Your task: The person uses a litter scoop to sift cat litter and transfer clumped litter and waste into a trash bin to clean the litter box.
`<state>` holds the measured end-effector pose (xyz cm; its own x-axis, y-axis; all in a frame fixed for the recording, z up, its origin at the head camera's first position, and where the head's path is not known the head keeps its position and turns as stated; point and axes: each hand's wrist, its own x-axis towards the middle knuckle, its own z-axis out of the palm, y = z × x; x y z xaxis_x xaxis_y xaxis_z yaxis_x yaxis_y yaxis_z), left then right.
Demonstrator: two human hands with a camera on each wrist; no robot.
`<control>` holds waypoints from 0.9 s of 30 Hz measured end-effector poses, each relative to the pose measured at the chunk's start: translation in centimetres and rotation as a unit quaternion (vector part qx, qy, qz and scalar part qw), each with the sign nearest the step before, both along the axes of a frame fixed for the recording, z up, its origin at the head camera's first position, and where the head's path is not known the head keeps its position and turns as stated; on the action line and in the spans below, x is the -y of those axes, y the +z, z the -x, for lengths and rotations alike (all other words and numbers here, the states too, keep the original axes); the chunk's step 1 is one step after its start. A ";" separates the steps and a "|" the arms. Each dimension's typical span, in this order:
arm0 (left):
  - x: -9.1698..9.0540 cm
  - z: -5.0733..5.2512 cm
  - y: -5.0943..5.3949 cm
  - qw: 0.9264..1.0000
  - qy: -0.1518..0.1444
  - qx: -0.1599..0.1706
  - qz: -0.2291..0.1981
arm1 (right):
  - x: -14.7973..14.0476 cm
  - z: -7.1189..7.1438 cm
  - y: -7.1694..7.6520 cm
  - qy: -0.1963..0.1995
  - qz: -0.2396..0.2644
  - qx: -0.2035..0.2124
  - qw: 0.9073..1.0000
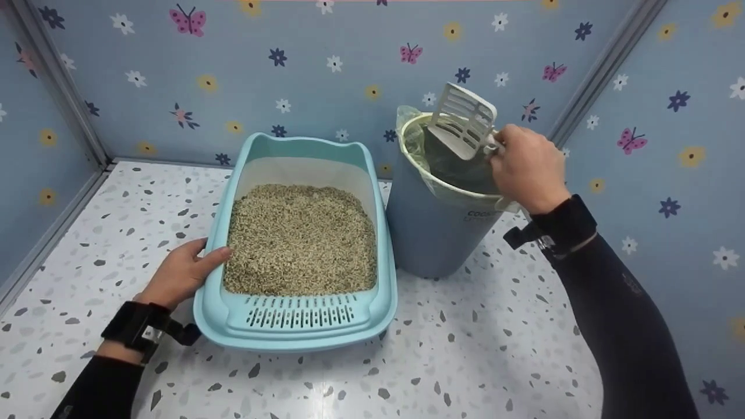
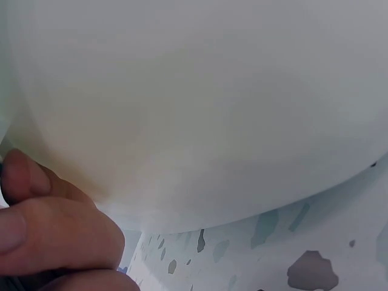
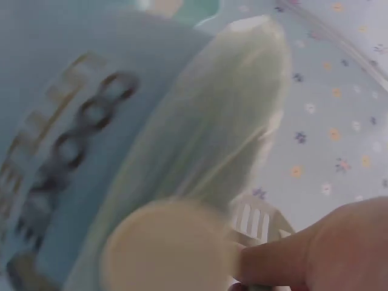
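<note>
A light blue litter box (image 1: 295,339) filled with grainy tan litter (image 1: 302,238) sits on the floor. My left hand (image 1: 183,273) grips its left rim, thumb over the edge and fingers against the outside; up close, the left wrist view shows curled fingers (image 2: 60,236) beside the pale box wall (image 2: 212,121). My right hand (image 1: 532,166) holds a slotted white litter scoop (image 1: 464,119) by the handle. The scoop is tilted above the opening of a blue-grey trash bin (image 1: 436,233). In the right wrist view, only part of the scoop (image 3: 254,218) shows beside the right hand (image 3: 345,248).
A thin, pale green bag (image 1: 413,139) lines the bin and folds over its rim. The bin stands against the litter box's right side. Flowered wall panels (image 1: 326,87) rise behind and at both sides. Beneath lies a speckled white floor (image 1: 454,361).
</note>
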<state>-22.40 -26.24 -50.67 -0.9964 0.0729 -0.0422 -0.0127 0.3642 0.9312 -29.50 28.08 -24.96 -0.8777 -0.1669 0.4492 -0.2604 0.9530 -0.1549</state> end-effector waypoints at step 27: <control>-0.1 -0.1 0.5 1.000 0.003 -0.003 0.012 | 15.7 -3.7 -6.8 0.216 0.018 0.176 0.960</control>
